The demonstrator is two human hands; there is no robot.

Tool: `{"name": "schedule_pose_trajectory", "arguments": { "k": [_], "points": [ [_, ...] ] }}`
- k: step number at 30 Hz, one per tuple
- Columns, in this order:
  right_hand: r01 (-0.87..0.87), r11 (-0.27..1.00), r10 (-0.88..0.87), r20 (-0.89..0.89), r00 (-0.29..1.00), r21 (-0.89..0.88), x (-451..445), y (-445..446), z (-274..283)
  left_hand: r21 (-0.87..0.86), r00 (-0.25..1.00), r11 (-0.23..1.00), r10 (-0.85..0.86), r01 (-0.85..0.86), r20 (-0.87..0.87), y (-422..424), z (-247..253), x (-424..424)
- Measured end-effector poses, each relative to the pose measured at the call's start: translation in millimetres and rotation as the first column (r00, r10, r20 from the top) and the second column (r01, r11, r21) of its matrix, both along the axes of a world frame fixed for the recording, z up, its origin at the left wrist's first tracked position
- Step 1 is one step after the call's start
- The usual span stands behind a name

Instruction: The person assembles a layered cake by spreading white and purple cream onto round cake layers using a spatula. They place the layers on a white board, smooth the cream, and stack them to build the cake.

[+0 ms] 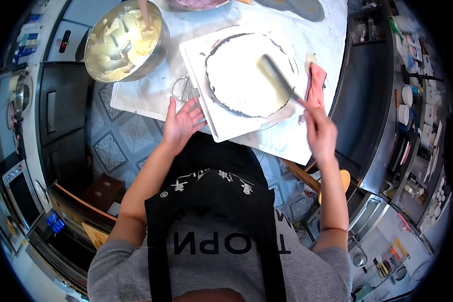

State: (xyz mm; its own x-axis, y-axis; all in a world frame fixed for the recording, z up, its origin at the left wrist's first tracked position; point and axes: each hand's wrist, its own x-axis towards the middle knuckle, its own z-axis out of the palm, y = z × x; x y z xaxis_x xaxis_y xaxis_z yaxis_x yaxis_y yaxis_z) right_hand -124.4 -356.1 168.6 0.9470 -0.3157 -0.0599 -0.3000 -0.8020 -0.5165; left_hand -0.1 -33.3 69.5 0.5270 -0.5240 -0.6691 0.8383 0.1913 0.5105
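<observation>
A round cake [245, 75] with a white cream top and a dark, uneven rim sits on a square white board [226, 132]. My right hand [322, 136] grips an icing spatula [278, 77] by its handle, with the blade slanting across the right part of the cream. Whether the blade presses on the cream is hard to tell. Beside the board's left edge, my left hand [183, 122] is palm up with fingers spread, holding nothing. Its fingertips are close to the board and just below a pair of scissors [182, 88].
A metal bowl [151, 66] of pale yellow cream, with a pinkish utensil handle [144, 15], stands at upper left. Another bowl [200, 5] holds a purplish mixture. A pink cloth [317, 85] lies right of the cake. The white table [136, 105] ends close before me.
</observation>
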Motion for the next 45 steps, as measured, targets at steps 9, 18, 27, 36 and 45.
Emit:
{"name": "schedule_pose_trajectory", "arguments": {
  "k": [9, 18, 27, 36, 45],
  "points": [
    [-0.163, 0.986, 0.159, -0.069, 0.985, -0.044, -49.8, 68.7, -13.4, -0.103, 0.995, 0.993, 0.045, -0.054, -0.094, -2.4, -3.9, -19.5],
    [0.168, 0.936, -0.171, 0.019, 0.985, -0.31, 11.7, 31.1, -24.8, -0.11, 0.962, 0.962, 0.231, -0.248, -0.148, -2.6, -9.1, -15.9],
    [0.165, 0.982, -0.156, 0.096, 0.983, -0.09, -10.4, 45.7, -14.4, -0.192, 0.974, 0.961, 0.175, -0.2, -0.143, 2.3, -8.2, -25.0],
    [-0.171, 0.952, 0.178, 0.002, 0.984, -0.255, 74.4, 65.4, -18.8, -0.193, 0.987, 0.973, 0.104, -0.127, -0.123, 8.5, -5.9, -16.8],
    [-0.203, 0.964, 0.215, 0.056, 0.975, -0.175, 5.1, -37.4, 5.1, -0.143, 0.986, 0.982, 0.101, -0.12, -0.134, 8.1, -6.6, -16.1]
  ]
}}
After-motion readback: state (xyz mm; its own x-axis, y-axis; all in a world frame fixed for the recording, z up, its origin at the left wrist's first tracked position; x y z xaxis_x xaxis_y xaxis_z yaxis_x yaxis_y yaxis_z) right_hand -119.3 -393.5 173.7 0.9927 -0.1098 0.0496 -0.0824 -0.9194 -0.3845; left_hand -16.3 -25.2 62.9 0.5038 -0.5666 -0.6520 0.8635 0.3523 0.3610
